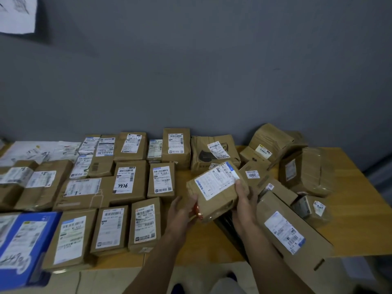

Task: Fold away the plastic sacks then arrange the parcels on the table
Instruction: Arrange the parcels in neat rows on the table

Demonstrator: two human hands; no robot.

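Observation:
I hold a brown cardboard parcel with a white and blue label just above the wooden table. My left hand grips its lower left corner, where a bit of red tape shows. My right hand clasps its right edge, thumb on the label. Left of it, several labelled brown parcels lie flat in neat rows. To the right, more parcels lie in a loose heap at odd angles. A long box leans under my right forearm. No plastic sack is clearly visible.
A blue and white package hangs over the table's front left corner. White mail bags lie at the far left. A grey wall rises directly behind the table. A dark flat object lies under the held parcel.

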